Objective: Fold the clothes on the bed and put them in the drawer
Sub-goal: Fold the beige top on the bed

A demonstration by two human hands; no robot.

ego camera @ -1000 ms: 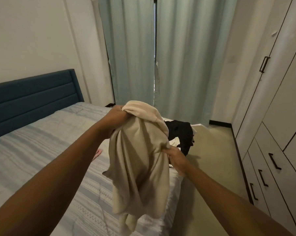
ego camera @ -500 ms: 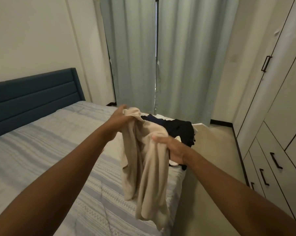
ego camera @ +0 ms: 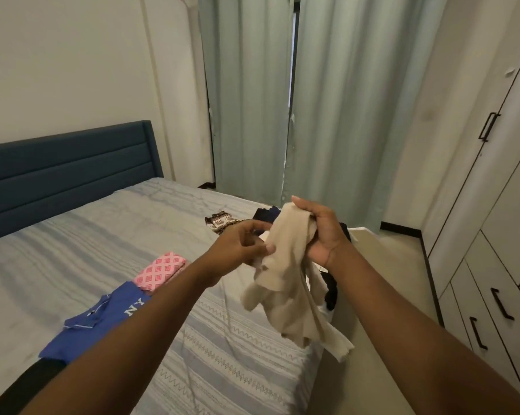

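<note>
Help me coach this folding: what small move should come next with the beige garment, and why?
Probably draw the hands apart to spread it. The right hand grips the beige garment bunched at its top, the left hand pinches an edge, and the cloth hangs crumpled over the bed, so it cannot yet be folded.

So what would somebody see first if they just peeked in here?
The crumpled beige garment hanging in the middle, gripped by the right hand and pinched by the left hand. Next, the bright blue shirt with NY on it and a folded pink cloth, lying on the striped bed at lower left. Pale green curtains fill the back wall.
</note>
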